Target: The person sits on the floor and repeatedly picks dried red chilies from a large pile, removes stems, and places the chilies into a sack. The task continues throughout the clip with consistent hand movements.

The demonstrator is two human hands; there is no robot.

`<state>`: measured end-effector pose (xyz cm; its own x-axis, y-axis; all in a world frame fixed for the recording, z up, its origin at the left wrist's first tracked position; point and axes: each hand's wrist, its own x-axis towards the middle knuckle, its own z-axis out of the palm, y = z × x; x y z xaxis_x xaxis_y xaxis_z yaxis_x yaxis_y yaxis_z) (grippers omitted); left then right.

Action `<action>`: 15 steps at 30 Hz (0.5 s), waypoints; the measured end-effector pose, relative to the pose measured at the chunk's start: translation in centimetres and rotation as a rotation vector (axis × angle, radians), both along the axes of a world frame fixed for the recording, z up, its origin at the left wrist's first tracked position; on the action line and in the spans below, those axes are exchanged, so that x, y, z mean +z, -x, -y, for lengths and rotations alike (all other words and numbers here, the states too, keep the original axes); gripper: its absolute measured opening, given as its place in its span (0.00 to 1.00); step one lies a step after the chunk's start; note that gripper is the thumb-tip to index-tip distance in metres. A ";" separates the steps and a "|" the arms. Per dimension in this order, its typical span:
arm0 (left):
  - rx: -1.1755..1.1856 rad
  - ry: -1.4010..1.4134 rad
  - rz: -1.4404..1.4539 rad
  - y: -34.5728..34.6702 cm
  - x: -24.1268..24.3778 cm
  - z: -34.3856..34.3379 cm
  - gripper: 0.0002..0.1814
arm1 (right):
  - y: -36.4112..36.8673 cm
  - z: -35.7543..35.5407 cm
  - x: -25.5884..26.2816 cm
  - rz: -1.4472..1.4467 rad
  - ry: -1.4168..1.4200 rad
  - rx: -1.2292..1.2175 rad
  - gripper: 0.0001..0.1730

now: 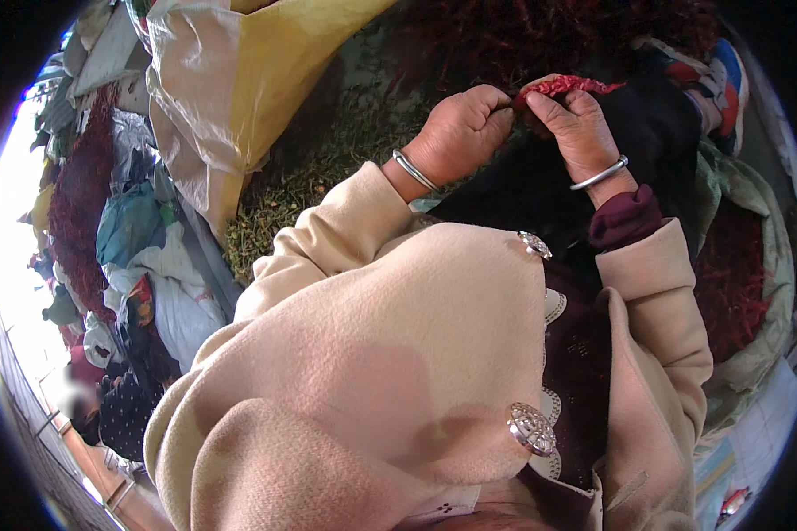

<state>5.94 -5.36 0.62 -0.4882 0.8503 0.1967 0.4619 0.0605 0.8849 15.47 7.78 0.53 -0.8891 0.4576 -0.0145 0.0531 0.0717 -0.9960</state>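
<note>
A wrinkled, dried red chili pepper (568, 85) lies across the fingers of my right hand (574, 129), held under the thumb, its thin tip pointing right. The thumb and forefinger of my left hand (468, 133) pinch together at the pepper's other end. What exactly sits between those left fingertips is hidden. Both hands are over my dark-clothed lap (637, 133). Below and left of them, a layer of green-brown pepper stems (292, 192) covers the ground. A heap of dark red dried peppers (544, 33) spreads out beyond my hands.
A yellow and white woven sack (279, 73) stands at the upper left. On the right, a pale green sack (780, 265) holds more red peppers (730, 279). Bags, a long red pepper pile (83, 199) and a person (123, 411) are farther left. A sports shoe (727, 86) shows upper right.
</note>
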 end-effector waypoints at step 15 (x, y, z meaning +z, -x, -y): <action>0.048 -0.009 0.161 2.2 -0.5 2.6 0.08 | -1.9 2.8 10.5 -0.231 0.954 0.413 0.14</action>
